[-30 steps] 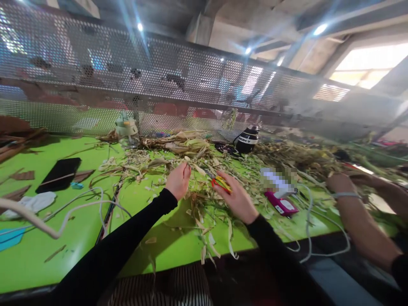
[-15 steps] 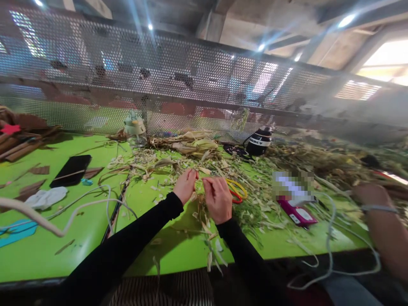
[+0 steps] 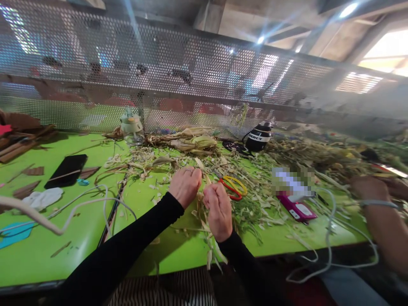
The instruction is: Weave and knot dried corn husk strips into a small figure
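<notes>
My left hand is closed with its knuckles up, a ring on one finger. Close beside it, my right hand is curled into a fist-like grip. Pale dry corn husk strips show between and below the two hands, some dangling toward the table edge. Their exact path through the fingers is hidden. Just past my right hand lie scissors with one red and one yellow handle loop. A heap of corn husks lies further back, with husk scraps spread in front of it.
The green table carries a phone, crumpled tissue, a clear bottle, a black bottle and a magenta device. White cables loop at both sides. Another person's arm reaches in from the right. A perforated metal screen stands behind.
My left hand has turned knuckles-up and moved slightly forward. My right hand has rolled over into a tighter curl and lowered a little. The scissors show more fully.
</notes>
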### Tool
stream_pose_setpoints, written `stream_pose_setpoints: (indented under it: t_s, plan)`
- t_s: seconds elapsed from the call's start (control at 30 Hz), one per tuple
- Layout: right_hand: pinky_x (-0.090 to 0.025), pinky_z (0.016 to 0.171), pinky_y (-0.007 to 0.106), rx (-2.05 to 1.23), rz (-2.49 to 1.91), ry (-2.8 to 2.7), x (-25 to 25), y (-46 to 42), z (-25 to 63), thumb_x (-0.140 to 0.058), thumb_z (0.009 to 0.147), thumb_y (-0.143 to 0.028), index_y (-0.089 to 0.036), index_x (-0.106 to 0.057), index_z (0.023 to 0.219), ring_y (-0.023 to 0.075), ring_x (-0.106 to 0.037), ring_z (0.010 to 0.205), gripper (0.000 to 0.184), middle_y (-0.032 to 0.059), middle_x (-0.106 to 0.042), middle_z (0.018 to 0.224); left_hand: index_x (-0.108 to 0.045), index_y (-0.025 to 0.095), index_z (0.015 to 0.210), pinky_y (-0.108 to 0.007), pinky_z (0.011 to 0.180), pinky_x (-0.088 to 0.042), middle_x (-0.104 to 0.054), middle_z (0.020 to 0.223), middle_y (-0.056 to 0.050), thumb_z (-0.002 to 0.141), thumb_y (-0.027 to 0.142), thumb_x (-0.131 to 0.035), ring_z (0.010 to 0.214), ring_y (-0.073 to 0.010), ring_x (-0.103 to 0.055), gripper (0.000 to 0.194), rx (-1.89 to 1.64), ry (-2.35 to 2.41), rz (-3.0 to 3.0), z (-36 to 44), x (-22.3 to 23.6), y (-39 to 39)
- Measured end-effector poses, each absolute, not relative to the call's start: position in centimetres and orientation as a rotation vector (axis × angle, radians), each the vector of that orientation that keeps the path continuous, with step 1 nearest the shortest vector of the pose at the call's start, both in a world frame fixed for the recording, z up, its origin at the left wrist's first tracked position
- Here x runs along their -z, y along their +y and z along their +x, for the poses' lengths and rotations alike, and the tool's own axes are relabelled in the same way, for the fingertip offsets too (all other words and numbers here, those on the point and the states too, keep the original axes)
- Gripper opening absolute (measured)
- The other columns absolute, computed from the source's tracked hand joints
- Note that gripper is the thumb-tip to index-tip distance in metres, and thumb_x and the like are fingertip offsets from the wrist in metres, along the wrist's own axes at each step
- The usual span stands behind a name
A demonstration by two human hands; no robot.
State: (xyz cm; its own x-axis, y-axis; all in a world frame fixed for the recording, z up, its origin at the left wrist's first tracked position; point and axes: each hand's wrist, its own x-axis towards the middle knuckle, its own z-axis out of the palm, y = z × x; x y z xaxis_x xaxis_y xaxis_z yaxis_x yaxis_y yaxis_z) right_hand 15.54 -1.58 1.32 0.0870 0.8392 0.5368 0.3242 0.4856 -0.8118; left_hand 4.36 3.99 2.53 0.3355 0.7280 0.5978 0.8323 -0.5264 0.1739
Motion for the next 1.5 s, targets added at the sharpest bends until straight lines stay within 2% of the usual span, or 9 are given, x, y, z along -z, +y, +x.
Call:
stream_pose_setpoints:
  t_s: [0.17, 0.33, 0.43, 0.53, 0.83, 0.97, 1.1, 1.33, 1.5]
  plan:
    - [-0.033, 0.05, 0.026, -0.485, -1.139, -1.556, -1.3, -1.5, 15.9, -0.036, 0.093, -0.03, -0.023, -0.039, 0.072, 0.0114, -0.036, 0.05, 0.022, -0.0044, -0.037, 0.058, -0.056, 0.016, 0.083, -0.034, 0.073, -0.036, -0.061, 0.082, -0.012, 0.09, 0.018, -0.033, 0.082, -0.0239, -0.055, 0.024, 0.905, -1.467, -2.522, 4.3, -2.0, 4.4]
    - [-0.034, 0.05, 0.024, -0.094, -1.305, -1.866, -4.2, 0.0, 18.1, -0.046, 0.087, -0.026, -0.022, -0.045, 0.076, 0.0107, -0.041, 0.048, 0.013, -0.0051, -0.043, 0.057, -0.053, 0.017, 0.079, -0.03, 0.067, -0.037, -0.057, 0.075, -0.007, 0.092, 0.027, -0.03, 0.071, -0.0192, -0.053, 0.028, 1.049, -1.612, -2.716, 4.1, -2.7, 4.1]
    - [-0.04, 0.057, 0.026, 0.161, -1.341, -1.974, -4.6, 0.8, 18.8, -0.05, 0.087, -0.026, -0.02, -0.053, 0.098, 0.0146, -0.055, 0.058, 0.013, 0.0011, -0.061, 0.073, -0.05, 0.019, 0.072, -0.028, 0.064, -0.037, -0.049, 0.064, -0.001, 0.091, 0.027, -0.032, 0.063, -0.0158, -0.049, 0.028, 1.285, -1.757, -2.904, 4.0, -3.4, 4.0]
    - [-0.045, 0.068, 0.029, 0.341, -1.313, -2.027, -4.0, 1.2, 18.9, -0.045, 0.092, -0.027, -0.019, -0.059, 0.101, 0.0197, -0.063, 0.078, 0.019, 0.0074, -0.068, 0.091, -0.048, 0.018, 0.067, -0.025, 0.062, -0.038, -0.048, 0.061, 0.002, 0.087, 0.021, -0.035, 0.059, -0.0123, -0.047, 0.025, 1.53, -1.962, -3.101, 3.9, -3.7, 3.8]
    - [-0.047, 0.07, 0.027, 0.281, -1.18, -2.087, -2.9, 2.0, 19.7, -0.05, 0.091, -0.03, -0.021, -0.066, 0.104, 0.0172, -0.063, 0.078, 0.023, 0.0055, -0.07, 0.088, -0.05, 0.015, 0.076, -0.021, 0.064, -0.043, -0.057, 0.069, 0.001, 0.079, 0.025, -0.057, 0.069, -0.0092, -0.058, 0.012, 2.391, -2.326, -3.163, 2.8, -2.9, 3.3]
    - [-0.045, 0.064, 0.026, 0.253, -1.082, -2.202, -2.4, 2.4, 20.3, -0.049, 0.09, -0.024, -0.026, -0.066, 0.112, 0.0163, -0.06, 0.07, 0.029, 0.0038, -0.067, 0.076, -0.042, 0.016, 0.091, -0.022, 0.061, -0.041, -0.061, 0.068, 0.001, 0.076, 0.034, -0.064, 0.059, -0.0077, -0.054, 0.032, 2.45, -2.279, -3.079, 2.4, -2.4, 3.6]
    - [-0.045, 0.062, 0.025, 0.19, -1.066, -2.215, -2.2, 2.4, 20.7, -0.051, 0.089, -0.03, -0.026, -0.072, 0.099, 0.0155, -0.059, 0.066, 0.023, 0.0037, -0.066, 0.07, -0.032, 0.02, 0.095, -0.024, 0.064, -0.043, -0.059, 0.065, 0.004, 0.073, 0.045, -0.066, 0.062, -0.0104, -0.059, 0.048, 2.51, -2.119, -3.104, 2.6, -1.9, 3.6]
    - [-0.049, 0.061, 0.024, -0.226, -1.106, -1.963, -2.1, 2.0, 20.2, -0.053, 0.087, -0.028, -0.021, -0.067, 0.089, 0.0145, -0.064, 0.07, 0.015, 0.003, -0.07, 0.083, -0.044, 0.019, 0.109, -0.026, 0.068, -0.047, -0.062, 0.071, 0.0, 0.082, 0.032, -0.057, 0.071, -0.0141, -0.064, 0.032, 2.044, -1.927, -3.33, 3.2, -1.6, 2.9]
    - [-0.047, 0.065, 0.025, -0.036, -1.087, -2.135, -2.0, 2.0, 20.6, -0.052, 0.086, -0.024, -0.024, -0.068, 0.097, 0.0157, -0.064, 0.075, 0.019, 0.0038, -0.07, 0.084, -0.046, 0.017, 0.108, -0.026, 0.067, -0.047, -0.059, 0.069, 0.001, 0.083, 0.033, -0.055, 0.068, -0.0135, -0.062, 0.032, 2.078, -1.908, -3.306, 3.2, -1.4, 3.0]
